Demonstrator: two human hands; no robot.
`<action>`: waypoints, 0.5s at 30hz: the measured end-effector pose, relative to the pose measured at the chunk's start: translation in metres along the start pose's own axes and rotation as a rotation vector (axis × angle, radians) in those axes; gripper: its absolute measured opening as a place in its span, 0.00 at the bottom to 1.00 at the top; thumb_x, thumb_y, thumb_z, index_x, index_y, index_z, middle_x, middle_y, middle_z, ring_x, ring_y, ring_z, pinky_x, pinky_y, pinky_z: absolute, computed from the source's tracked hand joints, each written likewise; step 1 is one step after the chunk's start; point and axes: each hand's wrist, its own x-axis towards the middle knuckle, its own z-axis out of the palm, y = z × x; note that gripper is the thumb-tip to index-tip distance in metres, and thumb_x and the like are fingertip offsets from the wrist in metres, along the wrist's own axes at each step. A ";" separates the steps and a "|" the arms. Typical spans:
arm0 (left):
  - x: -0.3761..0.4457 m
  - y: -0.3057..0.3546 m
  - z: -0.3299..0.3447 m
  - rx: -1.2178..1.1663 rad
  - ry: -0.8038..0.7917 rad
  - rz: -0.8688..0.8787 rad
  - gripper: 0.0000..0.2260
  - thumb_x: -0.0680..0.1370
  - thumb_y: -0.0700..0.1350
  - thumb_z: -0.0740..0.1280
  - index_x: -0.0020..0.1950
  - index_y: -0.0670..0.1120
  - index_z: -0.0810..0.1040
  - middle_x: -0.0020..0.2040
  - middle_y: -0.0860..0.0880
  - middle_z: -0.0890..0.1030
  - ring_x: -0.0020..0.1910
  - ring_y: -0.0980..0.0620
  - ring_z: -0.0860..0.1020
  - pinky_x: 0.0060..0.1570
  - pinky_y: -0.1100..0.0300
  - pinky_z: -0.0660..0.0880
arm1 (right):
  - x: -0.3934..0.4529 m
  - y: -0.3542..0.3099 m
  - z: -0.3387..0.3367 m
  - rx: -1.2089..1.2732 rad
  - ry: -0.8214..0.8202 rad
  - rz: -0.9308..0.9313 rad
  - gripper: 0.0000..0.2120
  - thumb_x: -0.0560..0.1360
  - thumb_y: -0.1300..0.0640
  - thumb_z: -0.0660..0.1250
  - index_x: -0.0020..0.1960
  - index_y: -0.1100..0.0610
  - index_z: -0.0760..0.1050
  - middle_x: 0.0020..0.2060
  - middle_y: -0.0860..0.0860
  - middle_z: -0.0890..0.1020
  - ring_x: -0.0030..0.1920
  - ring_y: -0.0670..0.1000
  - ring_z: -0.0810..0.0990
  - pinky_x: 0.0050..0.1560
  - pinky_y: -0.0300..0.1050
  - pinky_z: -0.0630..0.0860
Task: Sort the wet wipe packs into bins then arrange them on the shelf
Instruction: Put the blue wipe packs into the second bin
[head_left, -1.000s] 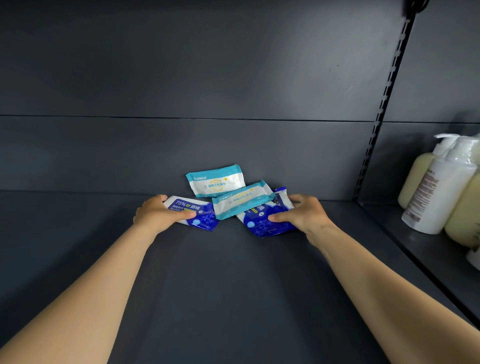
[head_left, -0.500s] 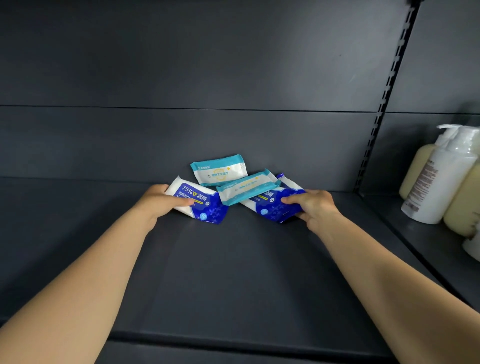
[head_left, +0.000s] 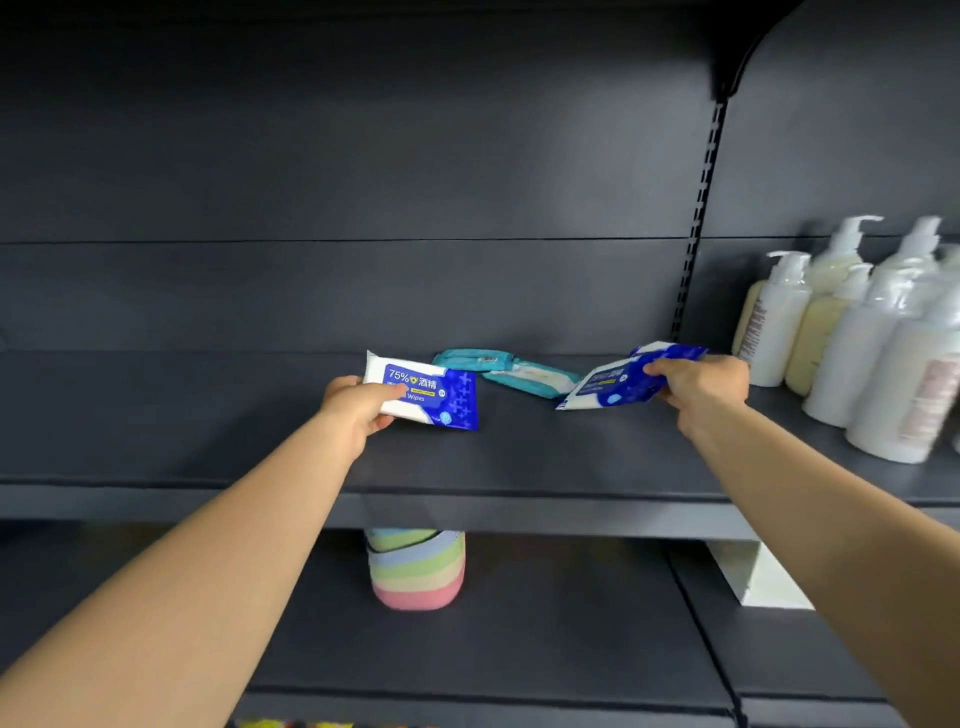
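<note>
On the dark shelf (head_left: 519, 467) my left hand (head_left: 358, 410) grips a blue-and-white wipe pack (head_left: 426, 389) by its left end, lifted a little above the board. My right hand (head_left: 701, 384) pinches a second blue-and-white wipe pack (head_left: 618, 379) by its right end, tilted with its left corner down. Between them, further back on the shelf, lie two teal-and-white wipe packs (head_left: 514, 369), one partly over the other.
Several white and cream pump bottles (head_left: 852, 332) stand on the shelf section to the right, close to my right hand. On the lower shelf sit a pastel striped bundle (head_left: 415, 571) and a white box (head_left: 753, 577). A slotted upright (head_left: 696, 218) divides the sections.
Both hands have drawn the blue packs apart and lifted them off the pile, leaving the teal packs lying behind. The camera has pulled back and lower, showing the shelf below.
</note>
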 end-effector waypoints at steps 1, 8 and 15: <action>-0.015 0.000 -0.006 -0.023 -0.009 0.007 0.12 0.72 0.35 0.72 0.49 0.42 0.70 0.52 0.42 0.78 0.40 0.51 0.77 0.34 0.63 0.72 | -0.015 -0.004 -0.008 -0.006 0.004 -0.012 0.14 0.64 0.69 0.75 0.34 0.59 0.71 0.44 0.57 0.79 0.42 0.57 0.81 0.48 0.51 0.81; -0.120 -0.012 -0.061 -0.059 -0.095 0.067 0.09 0.72 0.38 0.73 0.45 0.44 0.73 0.51 0.43 0.80 0.46 0.49 0.79 0.36 0.61 0.75 | -0.118 0.007 -0.067 0.009 -0.052 -0.009 0.14 0.63 0.66 0.77 0.38 0.58 0.72 0.43 0.54 0.80 0.45 0.55 0.82 0.49 0.51 0.80; -0.193 -0.077 -0.117 -0.134 -0.143 -0.060 0.09 0.73 0.35 0.71 0.50 0.43 0.75 0.49 0.45 0.80 0.40 0.52 0.79 0.32 0.62 0.78 | -0.217 0.072 -0.112 -0.022 -0.391 0.115 0.08 0.69 0.69 0.72 0.46 0.62 0.76 0.46 0.58 0.82 0.44 0.55 0.82 0.50 0.53 0.80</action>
